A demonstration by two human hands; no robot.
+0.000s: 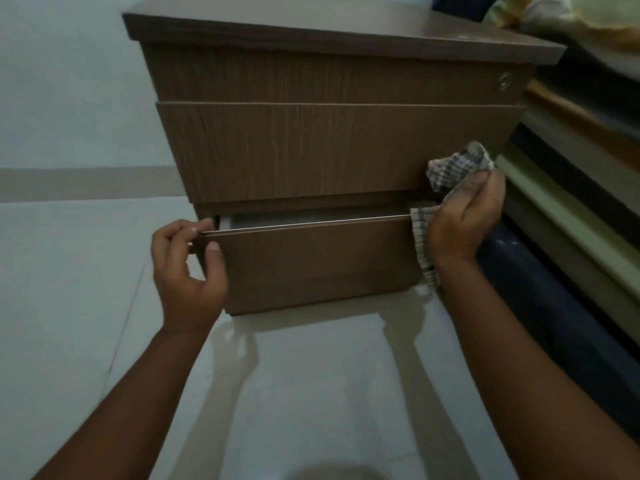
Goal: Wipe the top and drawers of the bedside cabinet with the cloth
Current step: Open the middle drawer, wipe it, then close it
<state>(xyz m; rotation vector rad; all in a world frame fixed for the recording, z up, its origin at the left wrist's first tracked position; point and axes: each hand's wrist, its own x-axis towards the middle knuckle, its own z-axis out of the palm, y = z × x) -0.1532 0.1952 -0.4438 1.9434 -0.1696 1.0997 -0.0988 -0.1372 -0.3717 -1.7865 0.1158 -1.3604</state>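
Left hand (pixel 187 271) pinches the left end of the bottom drawer (pixel 311 265), which stands slightly open on the bedside cabinet (pixel 329 74); right hand (pixel 464 220) grips the checked cloth (pixel 457 168) at the drawer's right end. Drawer wiping seems underway; next, likely sweeping the cloth along its top edge and front.
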